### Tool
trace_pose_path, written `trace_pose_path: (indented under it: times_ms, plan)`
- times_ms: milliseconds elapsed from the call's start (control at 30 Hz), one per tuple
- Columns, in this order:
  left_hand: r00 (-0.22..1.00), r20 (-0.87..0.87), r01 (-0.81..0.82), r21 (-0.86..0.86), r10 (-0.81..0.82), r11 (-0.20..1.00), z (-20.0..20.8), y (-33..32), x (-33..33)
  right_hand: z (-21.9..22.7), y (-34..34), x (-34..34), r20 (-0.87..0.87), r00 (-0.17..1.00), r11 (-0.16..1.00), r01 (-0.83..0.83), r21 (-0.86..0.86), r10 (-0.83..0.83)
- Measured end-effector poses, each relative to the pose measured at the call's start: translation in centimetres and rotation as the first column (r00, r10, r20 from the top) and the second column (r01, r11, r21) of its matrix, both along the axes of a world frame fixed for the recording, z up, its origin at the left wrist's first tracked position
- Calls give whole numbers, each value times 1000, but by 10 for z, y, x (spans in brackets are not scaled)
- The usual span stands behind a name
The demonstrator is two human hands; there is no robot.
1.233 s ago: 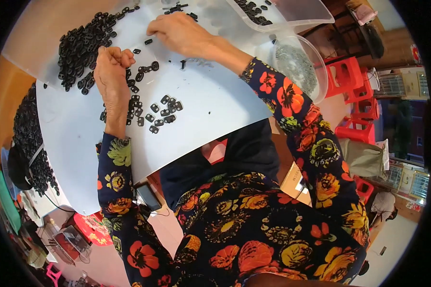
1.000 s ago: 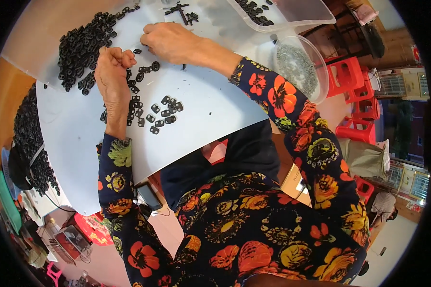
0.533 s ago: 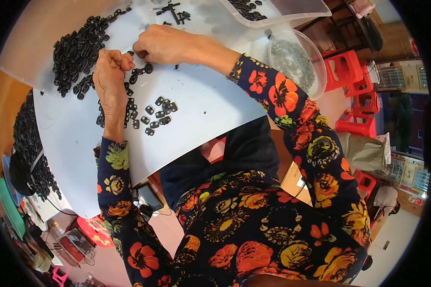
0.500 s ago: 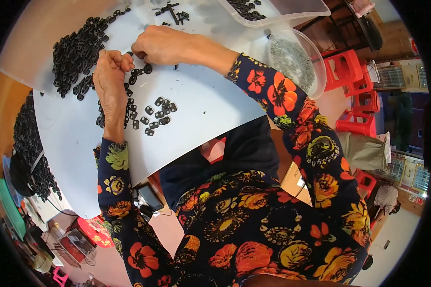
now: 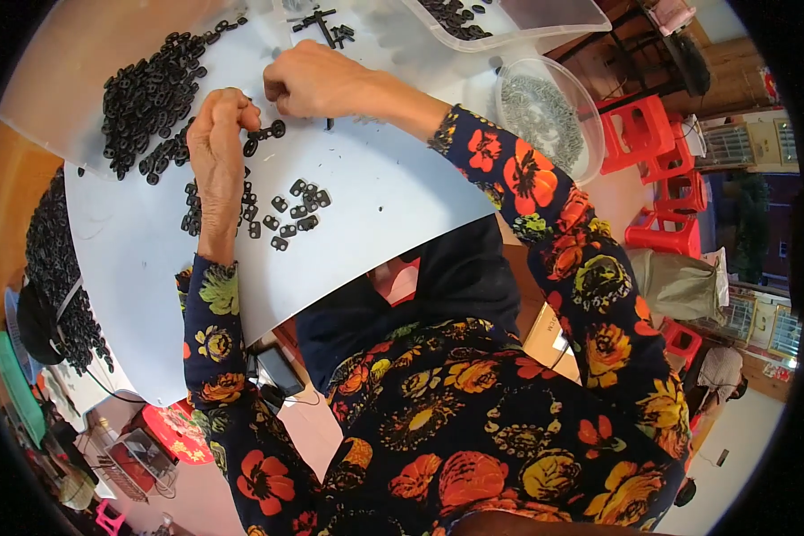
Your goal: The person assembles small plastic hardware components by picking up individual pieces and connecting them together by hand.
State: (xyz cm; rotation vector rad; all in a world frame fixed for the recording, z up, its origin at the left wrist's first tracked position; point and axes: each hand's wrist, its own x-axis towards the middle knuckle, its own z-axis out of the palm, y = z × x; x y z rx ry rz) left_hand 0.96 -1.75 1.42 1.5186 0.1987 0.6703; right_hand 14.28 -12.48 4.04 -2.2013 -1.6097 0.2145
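Note:
My left hand (image 5: 216,134) is closed over the white table, thumb and fingers pinched together; what they hold is hidden. Just to its right, my right hand (image 5: 313,79) hovers with curled fingertips pressed together, and I cannot make out anything in them. A short run of joined black oval pieces (image 5: 264,135) lies between the hands, below the fingertips. Beside the left hand spreads a heap of small black oval pieces (image 5: 147,94). Nearer me sits a loose group of small black two-holed pieces (image 5: 304,207), with more partly covered by my left wrist.
A clear round tub (image 5: 596,134) of small silvery-grey parts stands at the right. Behind it, a clear bin (image 5: 518,39) holds black pieces. Black sticks and short pins (image 5: 324,27) lie at the far side. Another dark heap (image 5: 54,241) lies left of the white sheet. Red stools (image 5: 639,134) stand beyond.
My right hand has shifted a little right and away from my left, widening the gap between them. My left hand has moved slightly right, its fingers still pinched.

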Motion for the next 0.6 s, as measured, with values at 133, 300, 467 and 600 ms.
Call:
trace_pose_path:
  times_ms: [133,300,467,600]
  plan:
    - [986,-151,-54,106,70,993,-1,-2,0,5,-12,7,-572,820,969,145,199,-5]
    - [976,-218,12,124,16,992,7,-10,0,9,-18,3,-639,769,967,143,210,25]
    - [979,-194,71,50,-60,996,1,-9,0,9,-21,-2,-695,718,962,153,225,48]
    - [987,-133,98,31,-93,995,-2,-9,1,3,-19,-6,-612,784,933,141,330,98]
